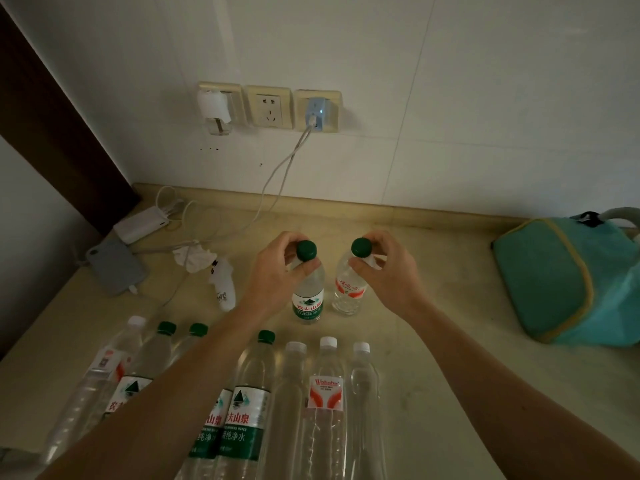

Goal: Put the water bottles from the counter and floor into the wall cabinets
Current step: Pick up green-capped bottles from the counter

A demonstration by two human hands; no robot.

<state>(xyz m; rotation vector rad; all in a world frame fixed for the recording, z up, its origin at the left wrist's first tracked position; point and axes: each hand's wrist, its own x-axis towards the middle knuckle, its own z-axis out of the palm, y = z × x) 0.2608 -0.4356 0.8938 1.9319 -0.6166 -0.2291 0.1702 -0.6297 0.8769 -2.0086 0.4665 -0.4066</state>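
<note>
left hand (277,268) pinched green-label bottle (308,299) neck | right hand (384,268) pinched red-label bottle (349,289) neck | likely thin, crushable; necks stiffest hold

Teal bag (568,282) cut off at right edge, lower ends of lying bottles (325,410) cropped, left forearm (166,403) hiding some labels

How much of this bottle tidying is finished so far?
Nothing shows as put away; no cabinet is in view. In hand: the left hand grips a green-capped, green-labelled clear bottle, and the right hand a green-capped, red-labelled clear bottle, both upright. Left: a row of about seven clear bottles on the beige counter.
</note>
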